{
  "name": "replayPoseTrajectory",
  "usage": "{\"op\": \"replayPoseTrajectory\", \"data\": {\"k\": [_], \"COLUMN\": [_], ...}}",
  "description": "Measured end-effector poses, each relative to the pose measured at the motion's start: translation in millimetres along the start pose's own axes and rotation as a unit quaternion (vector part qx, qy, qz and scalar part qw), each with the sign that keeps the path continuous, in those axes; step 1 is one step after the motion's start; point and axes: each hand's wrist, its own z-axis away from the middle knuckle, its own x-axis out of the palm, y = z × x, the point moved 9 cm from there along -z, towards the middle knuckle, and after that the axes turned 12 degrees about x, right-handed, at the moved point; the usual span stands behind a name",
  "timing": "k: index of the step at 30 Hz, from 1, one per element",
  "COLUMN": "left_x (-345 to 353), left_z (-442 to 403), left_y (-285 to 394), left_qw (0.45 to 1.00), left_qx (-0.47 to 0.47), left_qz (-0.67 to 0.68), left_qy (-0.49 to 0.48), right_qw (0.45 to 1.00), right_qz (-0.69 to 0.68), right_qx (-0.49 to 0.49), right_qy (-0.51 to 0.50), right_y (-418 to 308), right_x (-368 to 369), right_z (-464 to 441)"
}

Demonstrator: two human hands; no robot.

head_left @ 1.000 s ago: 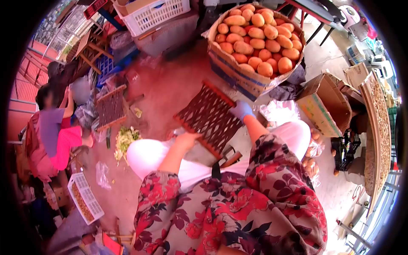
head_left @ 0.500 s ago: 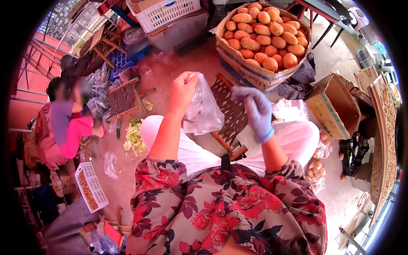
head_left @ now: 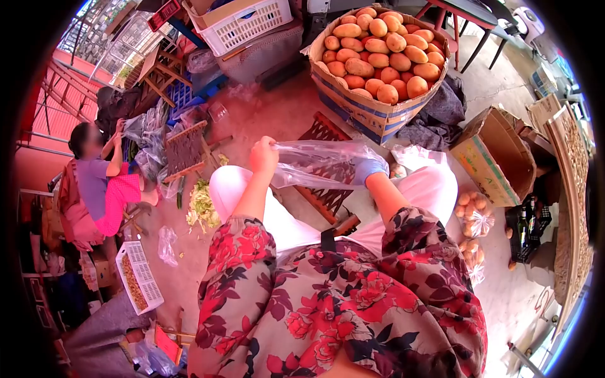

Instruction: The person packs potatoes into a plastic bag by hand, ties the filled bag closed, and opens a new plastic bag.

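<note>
A clear plastic bag (head_left: pixel 315 162) is stretched sideways between my two hands, over a woven folding stool (head_left: pixel 324 192). My left hand (head_left: pixel 263 155), bare, is closed on the bag's left end. My right hand (head_left: pixel 370 169), in a blue glove, is at the bag's right end, partly behind or inside the plastic; its fingers are hard to make out. Beyond the stool stands a cardboard box (head_left: pixel 372 120) heaped with orange-yellow fruit (head_left: pixel 394 60).
Another person (head_left: pixel 104 170) sits at the left beside plastic bags and a second woven stool (head_left: pixel 184 151). Leaf scraps (head_left: pixel 201 208) lie on the floor. Bagged round items (head_left: pixel 472 217), an open carton (head_left: pixel 495 154) and a dark crate (head_left: pixel 528 230) stand at the right.
The plastic bag has come into my left hand and is now pulled out sideways. My right hand has left the stool and moved to the bag's other end.
</note>
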Motion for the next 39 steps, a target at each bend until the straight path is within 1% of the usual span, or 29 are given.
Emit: {"op": "replayPoseTrajectory", "data": {"k": [1,2,4,5,6,8,9,10,11,12,13,14,15,19,21,23,24,25,26,27,29,30,31,32,33,35,36,38,39], "left_x": [9,8,-40,-45,-46,9,33,61,88,112,133,128,125,105,102,96,90,77,66,54,34,13,-1,-15,-15,-15,3,55,80], "left_z": [0,0,6,11,19,54,72,83,94,103,108,111,114,126,126,124,118,114,108,96,78,66,54,41,31,10,-2,-6,1], "left_y": [5,32,128,160,186,204,203,189,174,157,142,142,143,137,122,108,107,111,116,121,128,132,134,132,123,103,78,16,-10], "left_qw": [1.000,0.998,0.973,0.960,0.943,0.922,0.923,0.927,0.915,0.897,0.874,0.895,0.884,0.832,0.824,0.831,0.841,0.849,0.856,0.879,0.910,0.918,0.924,0.927,0.945,0.967,0.983,0.991,0.981], "left_qx": [0.014,0.042,0.171,0.232,0.295,0.381,0.361,0.331,0.330,0.330,0.330,0.358,0.367,0.393,0.390,0.377,0.366,0.354,0.344,0.329,0.285,0.292,0.301,0.310,0.291,0.252,0.179,0.034,-0.022], "left_qz": [-0.010,-0.013,-0.141,-0.132,-0.123,-0.020,-0.035,-0.066,-0.111,-0.158,-0.205,-0.157,-0.146,-0.097,-0.082,-0.072,-0.052,-0.030,-0.005,0.053,0.174,0.237,0.224,0.207,0.149,0.030,0.021,-0.001,0.024], "left_qy": [-0.018,-0.037,0.060,0.078,0.097,-0.062,-0.129,-0.161,-0.205,-0.249,-0.292,-0.216,-0.251,-0.378,-0.403,-0.402,-0.396,-0.390,-0.386,-0.340,-0.247,-0.129,-0.079,-0.028,-0.019,0.003,-0.039,-0.130,-0.192], "right_qw": [0.996,0.993,0.998,0.996,0.992,0.979,0.973,0.964,0.954,0.853,0.799,0.733,0.655,0.556,0.632,0.672,0.691,0.684,0.709,0.733,0.849,0.888,0.873,0.859,0.841,0.762,0.764,0.807,0.824], "right_qz": [0.077,0.059,-0.004,-0.040,-0.070,-0.121,-0.158,-0.196,-0.235,-0.466,-0.552,-0.629,-0.695,-0.814,-0.770,-0.739,-0.717,-0.709,-0.679,-0.646,-0.505,-0.418,-0.451,-0.477,-0.503,-0.612,-0.615,-0.519,-0.457], "right_qx": [-0.020,-0.077,-0.063,-0.056,-0.089,-0.154,-0.159,-0.165,-0.170,-0.172,-0.116,-0.056,0.008,-0.110,-0.086,-0.025,0.036,0.019,0.000,-0.016,-0.132,-0.188,-0.168,-0.183,-0.198,-0.188,-0.116,-0.030,0.008], "right_qy": [-0.031,0.065,-0.021,-0.058,-0.058,-0.055,-0.059,-0.065,-0.073,-0.161,-0.208,-0.253,-0.297,-0.122,-0.015,-0.037,-0.086,-0.168,-0.190,-0.210,-0.082,-0.023,-0.074,-0.025,0.023,0.098,0.152,0.279,0.334], "right_y": [-9,-19,-24,-27,-32,-37,-33,-27,-23,-22,-18,-14,-11,-18,-25,-35,-36,-53,-60,-69,-72,-76,-74,-66,-56,-24,0,46,65], "right_x": [-13,-25,-12,-9,-11,-7,1,13,18,13,6,-6,-3,-17,1,23,52,55,53,39,0,-15,-25,-45,-59,-71,-67,-45,-31], "right_z": [23,31,27,24,23,18,2,-22,-33,-26,-19,-7,0,-29,-47,-58,-79,-70,-58,-37,-16,1,15,25,32,37,35,14,4]}}
